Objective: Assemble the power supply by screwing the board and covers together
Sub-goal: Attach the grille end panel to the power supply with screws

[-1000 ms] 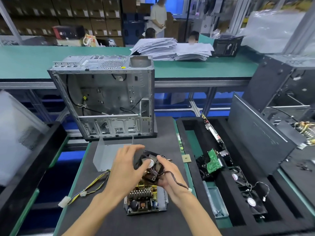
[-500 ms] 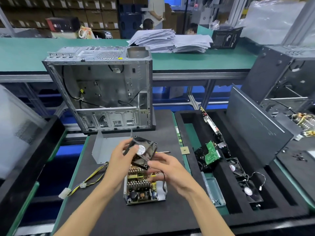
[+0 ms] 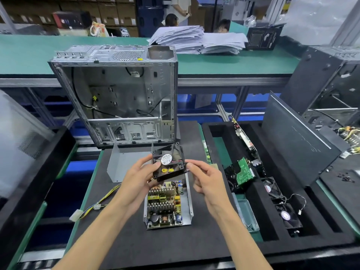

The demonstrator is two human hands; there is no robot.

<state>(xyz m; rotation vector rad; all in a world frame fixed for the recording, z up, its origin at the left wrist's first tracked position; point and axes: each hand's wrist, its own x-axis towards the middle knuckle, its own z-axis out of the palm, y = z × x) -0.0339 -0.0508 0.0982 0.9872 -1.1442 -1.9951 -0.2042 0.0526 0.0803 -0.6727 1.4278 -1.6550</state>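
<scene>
A black cooling fan [image 3: 169, 161] with a round white label is held tilted above the far end of the power supply board [image 3: 164, 204], which lies in its open metal base [image 3: 188, 203] on the dark mat. My left hand [image 3: 139, 177] grips the fan's left and lower side. My right hand [image 3: 204, 175] pinches the fan's right edge with thumb and forefinger. A bent grey metal cover [image 3: 124, 162] stands just behind my left hand. Yellow and black cables with a white plug [image 3: 88, 210] trail left from the board.
An open silver computer case [image 3: 118, 94] stands at the far end of the mat. On the right, a black foam tray [image 3: 253, 191] holds a green circuit board [image 3: 243, 172], two more fans [image 3: 272, 189] and a small clear box [image 3: 246, 215]. A black panel [image 3: 296, 141] leans behind it.
The fan has been lifted up and away from the board and turned so its labelled face points at me. My right hand has shifted from beneath the fan to its right edge.
</scene>
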